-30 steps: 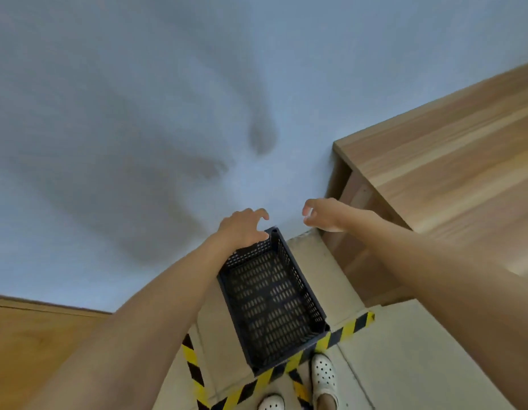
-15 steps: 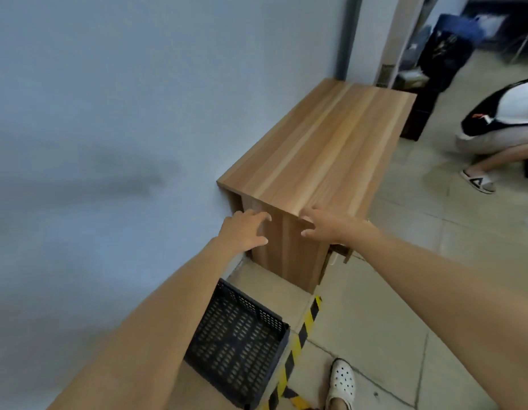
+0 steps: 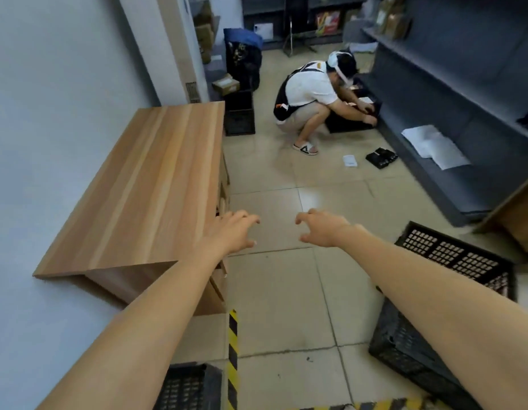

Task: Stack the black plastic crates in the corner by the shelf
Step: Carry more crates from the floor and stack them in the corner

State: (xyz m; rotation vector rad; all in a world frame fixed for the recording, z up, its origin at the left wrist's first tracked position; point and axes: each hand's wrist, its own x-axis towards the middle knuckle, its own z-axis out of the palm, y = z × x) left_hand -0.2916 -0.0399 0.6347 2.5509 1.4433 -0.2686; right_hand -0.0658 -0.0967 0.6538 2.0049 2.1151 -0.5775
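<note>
One black plastic crate (image 3: 189, 387) sits on the floor at the bottom edge, beside the wall and the wooden cabinet (image 3: 144, 184). A second black crate (image 3: 452, 261) lies tilted on the floor at the right, partly behind my right forearm. My left hand (image 3: 231, 232) and my right hand (image 3: 322, 229) are stretched out in front of me above the floor tiles. Both hold nothing, with fingers spread and loosely curled. More black crates (image 3: 239, 113) stand stacked past the cabinet's far end.
A person (image 3: 313, 99) crouches at the grey shelving (image 3: 452, 119) on the right, hands on a black crate. Papers and a small black object (image 3: 381, 157) lie on the floor near them. Yellow-black tape (image 3: 232, 344) runs along the floor. Boxes and bags stand at the back.
My view has swung right, from the wall corner to the open room. The crate I stood over is now at the bottom edge. Both hands stay empty and have moved away from it.
</note>
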